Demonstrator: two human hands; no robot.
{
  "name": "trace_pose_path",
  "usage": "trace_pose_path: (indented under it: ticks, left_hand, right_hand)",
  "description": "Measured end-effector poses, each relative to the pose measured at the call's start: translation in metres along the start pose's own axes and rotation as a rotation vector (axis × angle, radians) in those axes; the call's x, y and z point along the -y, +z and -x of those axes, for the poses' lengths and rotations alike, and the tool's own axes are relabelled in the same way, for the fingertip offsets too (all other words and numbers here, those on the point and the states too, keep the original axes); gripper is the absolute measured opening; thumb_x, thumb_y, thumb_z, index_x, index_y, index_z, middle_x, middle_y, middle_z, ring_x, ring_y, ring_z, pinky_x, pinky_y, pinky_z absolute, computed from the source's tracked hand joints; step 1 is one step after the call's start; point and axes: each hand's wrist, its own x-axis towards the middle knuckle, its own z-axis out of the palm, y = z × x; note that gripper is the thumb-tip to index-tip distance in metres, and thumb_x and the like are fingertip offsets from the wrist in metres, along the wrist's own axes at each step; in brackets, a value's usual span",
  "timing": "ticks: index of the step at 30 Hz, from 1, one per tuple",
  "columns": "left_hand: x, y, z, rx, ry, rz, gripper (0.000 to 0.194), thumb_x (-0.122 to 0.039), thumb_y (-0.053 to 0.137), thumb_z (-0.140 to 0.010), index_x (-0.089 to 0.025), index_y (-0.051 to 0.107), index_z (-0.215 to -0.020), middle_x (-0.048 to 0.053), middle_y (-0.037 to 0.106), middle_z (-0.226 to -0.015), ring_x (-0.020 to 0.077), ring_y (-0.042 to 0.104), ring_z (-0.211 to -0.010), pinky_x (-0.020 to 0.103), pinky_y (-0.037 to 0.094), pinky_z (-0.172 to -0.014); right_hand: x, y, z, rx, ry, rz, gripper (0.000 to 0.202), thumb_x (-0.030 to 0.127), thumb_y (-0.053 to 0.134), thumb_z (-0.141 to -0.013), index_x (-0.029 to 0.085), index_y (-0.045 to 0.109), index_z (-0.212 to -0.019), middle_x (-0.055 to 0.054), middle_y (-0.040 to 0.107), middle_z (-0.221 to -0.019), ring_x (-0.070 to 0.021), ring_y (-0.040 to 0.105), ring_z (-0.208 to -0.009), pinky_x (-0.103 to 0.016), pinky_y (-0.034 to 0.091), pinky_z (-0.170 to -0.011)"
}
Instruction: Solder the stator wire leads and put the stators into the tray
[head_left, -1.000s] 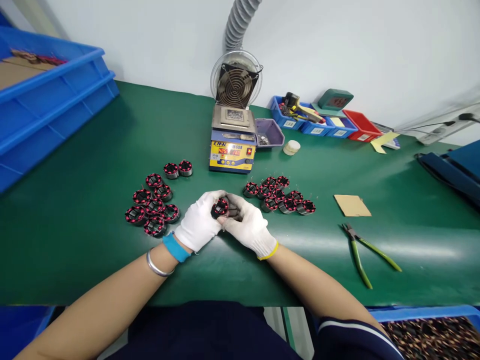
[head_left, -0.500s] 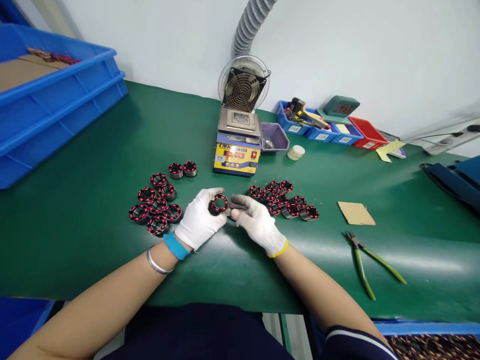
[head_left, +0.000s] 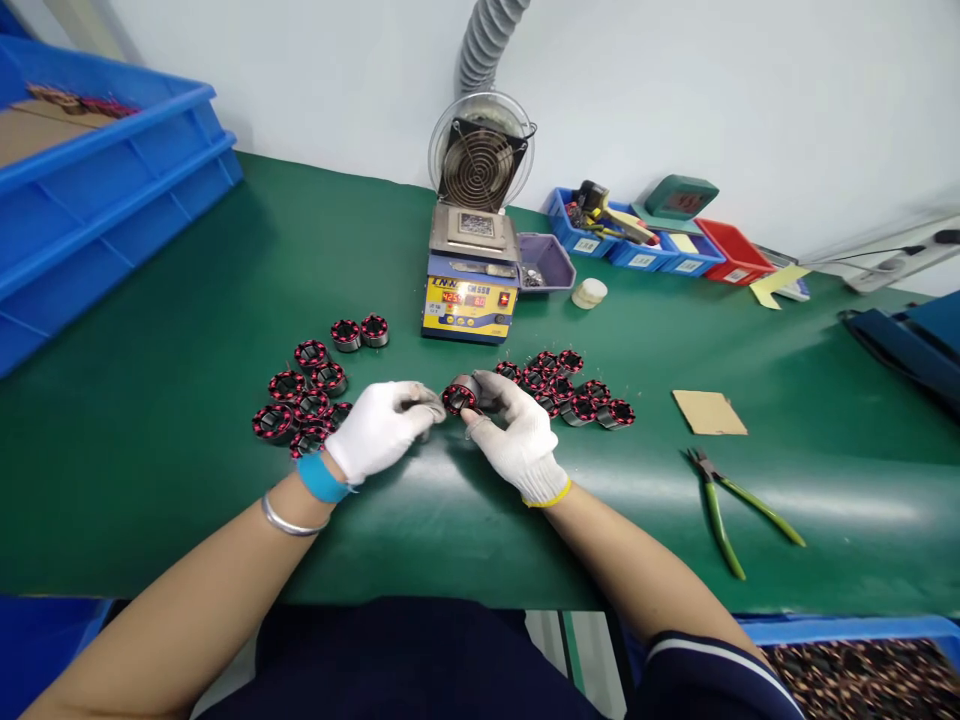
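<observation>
Currently, the right hand (head_left: 519,436) holds one black-and-pink ring (head_left: 460,393).

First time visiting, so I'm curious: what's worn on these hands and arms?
The left hand wears a white glove with a blue band and a silver bangle at the wrist. The right hand wears one edged in yellow. Both gloves look greyed toward the tips. The right arm shows a navy sleeve with white trim.

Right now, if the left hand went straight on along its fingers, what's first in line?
Most likely the wound stator held in the right hand, directly ahead of the left hand. From this one view, I can't tell the exact depth, or whether fingertips and stator already touch.
</observation>
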Motion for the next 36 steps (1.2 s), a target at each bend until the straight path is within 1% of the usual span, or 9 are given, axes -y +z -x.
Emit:
trace_pose_path:
  ticks: [5, 11, 14, 17, 20, 24, 29, 33, 36]
  left_hand:
    - [-0.001, -0.009, 0.002, -0.225, -0.004, 0.387, 0.021, -0.036, 0.054, -0.071, -0.015, 0.057, -0.071, -0.003, 0.050, -0.049, 0.0095, 0.041, -0.040, 0.020, 0.026, -0.036]
    - [-0.005, 0.007, 0.002, -0.102, 0.035, 0.111, 0.026, -0.039, 0.061, -0.075, -0.016, 0.055, -0.065, -0.001, 0.053, -0.057, 0.0090, 0.044, -0.050, 0.021, 0.035, -0.047]
    - [-0.009, -0.001, 0.005, -0.073, -0.033, 0.262, 0.025, -0.033, 0.059, -0.074, -0.017, 0.050, -0.059, -0.003, 0.047, -0.049, 0.0075, 0.038, -0.042, 0.020, 0.027, -0.040]
    - [-0.008, -0.011, 0.005, -0.201, -0.017, 0.391, 0.025, -0.040, 0.058, -0.075, -0.018, 0.050, -0.065, -0.003, 0.048, -0.051, 0.0082, 0.040, -0.040, 0.020, 0.025, -0.037]
    - [-0.003, -0.005, 0.003, -0.093, 0.001, 0.179, 0.032, -0.048, 0.058, -0.076, -0.016, 0.058, -0.077, 0.000, 0.057, -0.060, 0.0102, 0.045, -0.046, 0.021, 0.033, -0.040]
    - [-0.004, 0.012, 0.006, 0.002, 0.029, -0.063, 0.025, -0.037, 0.055, -0.080, -0.017, 0.058, -0.066, 0.000, 0.055, -0.058, 0.0113, 0.049, -0.054, 0.022, 0.041, -0.051]
    - [-0.013, -0.002, 0.017, 0.108, 0.034, 0.225, 0.019, -0.033, 0.057, -0.076, -0.017, 0.056, -0.067, -0.002, 0.051, -0.050, 0.0101, 0.042, -0.040, 0.021, 0.031, -0.037]
    - [-0.010, -0.009, 0.015, -0.094, 0.087, 0.203, 0.021, -0.037, 0.054, -0.077, -0.017, 0.056, -0.069, -0.001, 0.051, -0.052, 0.0106, 0.043, -0.042, 0.021, 0.030, -0.037]
    - [-0.005, 0.003, 0.010, -0.057, 0.106, -0.070, 0.017, -0.035, 0.059, -0.073, -0.018, 0.058, -0.071, 0.000, 0.058, -0.061, 0.0121, 0.050, -0.052, 0.023, 0.041, -0.049]
  right_hand:
    - [0.006, -0.004, -0.001, 0.016, 0.039, -0.151, 0.044, 0.027, 0.066, -0.070, 0.017, 0.061, -0.112, -0.007, 0.070, -0.101, -0.0185, 0.067, -0.086, -0.034, 0.056, -0.082]
    - [0.010, -0.001, 0.003, 0.066, 0.075, -0.184, 0.043, 0.026, 0.068, -0.068, 0.019, 0.062, -0.110, -0.006, 0.070, -0.098, -0.0188, 0.067, -0.085, -0.035, 0.058, -0.079]
    - [0.011, -0.001, 0.002, 0.048, 0.149, -0.243, 0.042, 0.028, 0.070, -0.067, 0.018, 0.062, -0.107, -0.006, 0.070, -0.094, -0.0188, 0.066, -0.080, -0.034, 0.059, -0.073]
    - [0.012, -0.002, -0.001, 0.035, 0.198, -0.308, 0.044, 0.029, 0.071, -0.066, 0.018, 0.062, -0.107, -0.006, 0.070, -0.093, -0.0174, 0.066, -0.074, -0.032, 0.060, -0.066]
    - [0.012, -0.002, -0.001, 0.043, 0.198, -0.333, 0.044, 0.029, 0.071, -0.065, 0.017, 0.061, -0.107, -0.007, 0.070, -0.094, -0.0180, 0.067, -0.077, -0.032, 0.060, -0.066]
    - [0.012, -0.001, -0.001, 0.058, 0.147, -0.289, 0.042, 0.025, 0.069, -0.066, 0.016, 0.062, -0.106, -0.008, 0.071, -0.095, -0.0194, 0.068, -0.083, -0.035, 0.059, -0.076]
    - [0.015, -0.003, -0.005, 0.018, 0.171, -0.213, 0.039, 0.023, 0.070, -0.066, 0.017, 0.062, -0.104, -0.006, 0.071, -0.092, -0.0175, 0.068, -0.081, -0.032, 0.058, -0.077]
    - [0.014, -0.003, -0.006, -0.002, 0.159, -0.212, 0.037, 0.024, 0.070, -0.066, 0.018, 0.062, -0.102, -0.005, 0.072, -0.092, -0.0171, 0.068, -0.079, -0.032, 0.058, -0.074]
    - [0.013, -0.002, -0.004, 0.006, 0.150, -0.228, 0.039, 0.026, 0.069, -0.066, 0.017, 0.062, -0.104, -0.006, 0.071, -0.093, -0.0175, 0.068, -0.080, -0.032, 0.058, -0.075]
